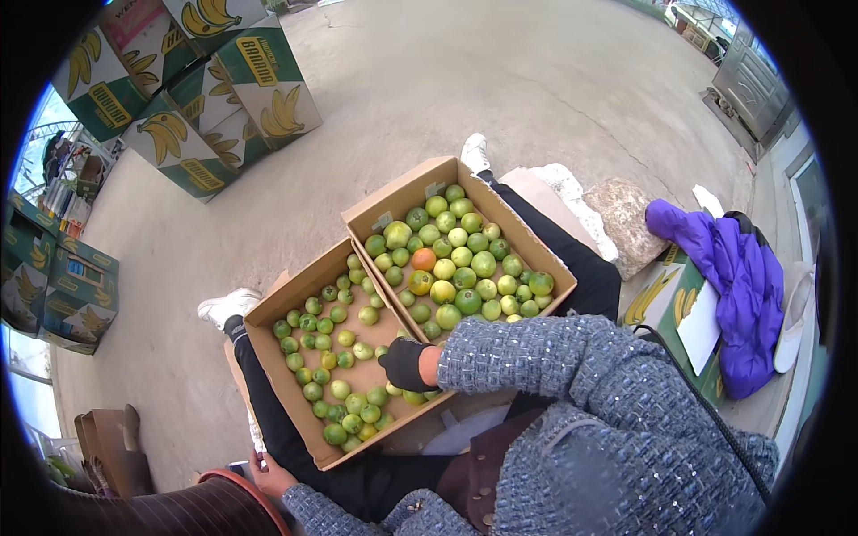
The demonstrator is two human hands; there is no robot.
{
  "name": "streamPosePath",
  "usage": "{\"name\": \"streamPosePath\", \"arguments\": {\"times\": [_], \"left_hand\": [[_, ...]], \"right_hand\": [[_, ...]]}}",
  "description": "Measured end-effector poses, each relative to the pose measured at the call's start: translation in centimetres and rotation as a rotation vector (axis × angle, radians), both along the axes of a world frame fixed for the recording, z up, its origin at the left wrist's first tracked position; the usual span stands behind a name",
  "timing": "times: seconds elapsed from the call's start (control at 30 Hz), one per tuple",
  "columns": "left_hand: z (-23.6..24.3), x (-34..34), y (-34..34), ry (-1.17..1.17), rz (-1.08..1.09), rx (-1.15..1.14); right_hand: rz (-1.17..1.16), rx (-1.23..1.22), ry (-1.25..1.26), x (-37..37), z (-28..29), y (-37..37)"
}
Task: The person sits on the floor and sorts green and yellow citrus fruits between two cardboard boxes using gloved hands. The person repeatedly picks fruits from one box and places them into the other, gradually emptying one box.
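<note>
My right hand [404,364], in a black glove, reaches into the left cardboard box [315,272]. Its fingers look curled down among small green tomatoes [354,404], and whatever they hold is hidden under the glove. Bare and low at the left, my left hand [271,473] has its fingers bent together beside a white strip, and I cannot make out what is in them. Against the left box stands a right cardboard box [402,192] holding larger green tomatoes [483,263], one of them orange [424,259]. Both boxes sit between my outstretched legs.
A round reddish-brown rim [255,489] is close by my left hand. Banana cartons [214,107] are piled at the far left, with others [67,286] lower down. To the right lie a stone-like lump [624,223] and a purple jacket [724,277] over a carton.
</note>
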State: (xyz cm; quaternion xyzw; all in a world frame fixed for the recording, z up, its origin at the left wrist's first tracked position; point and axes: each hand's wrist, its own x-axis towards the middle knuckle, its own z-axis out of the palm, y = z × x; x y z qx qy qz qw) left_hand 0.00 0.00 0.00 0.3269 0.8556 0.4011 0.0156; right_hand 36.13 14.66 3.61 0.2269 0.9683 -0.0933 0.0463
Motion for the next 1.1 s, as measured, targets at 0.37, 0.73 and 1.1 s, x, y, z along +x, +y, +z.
{"name": "streamPosePath", "arguments": {"times": [0.37,0.73,1.1], "left_hand": [[-0.7,-0.2,0.2,-0.009,-0.006,0.01],[1.1,0.3,-0.3,0.062,0.031,-0.053],[0.7,0.7,0.2,0.076,0.046,-0.071]], "right_hand": [[-1.159,-0.942,1.156,14.8,1.0,14.0],[-1.103,-0.073,0.505,4.9,-3.4,14.7],[-0.952,-0.135,0.863,6.6,-1.7,11.1]]}}
